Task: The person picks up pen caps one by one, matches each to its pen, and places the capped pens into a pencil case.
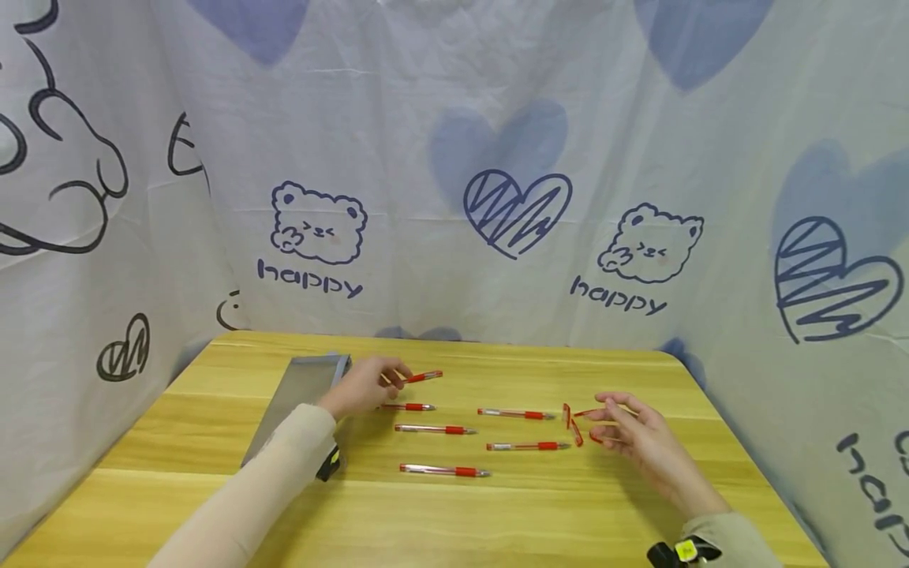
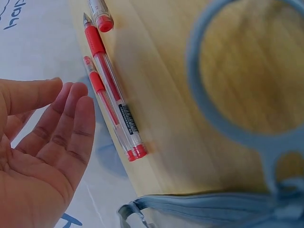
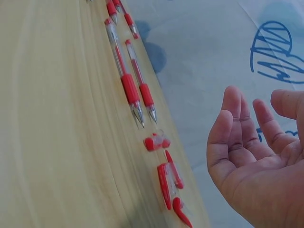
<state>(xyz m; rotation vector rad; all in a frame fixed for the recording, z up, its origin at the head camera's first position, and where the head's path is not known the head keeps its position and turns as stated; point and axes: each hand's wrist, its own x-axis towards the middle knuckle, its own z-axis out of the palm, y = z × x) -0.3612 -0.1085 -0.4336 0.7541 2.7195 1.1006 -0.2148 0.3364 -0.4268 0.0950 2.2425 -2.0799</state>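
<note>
My left hand (image 1: 368,386) hovers over the left part of the table, its fingers loosely bent and holding nothing in the left wrist view. Near its fingertips lies a capped red gel pen (image 1: 428,375); an uncapped red gel pen (image 1: 415,407) sits just in front, partly hidden by the hand. Several more uncapped pens, such as a red pen (image 1: 443,471) and another red pen (image 1: 521,414), lie crosswise, tips to the right. By the loose red pen caps (image 3: 164,185), my right hand (image 1: 642,442) is raised, fingers relaxed and empty in the right wrist view.
A grey zip pouch (image 1: 294,402) lies flat at the left, partly behind the left arm. Its blue-grey ring (image 2: 192,71) looms close in the left wrist view. A printed cloth (image 1: 419,158) hangs behind and beside the wooden table (image 1: 355,521).
</note>
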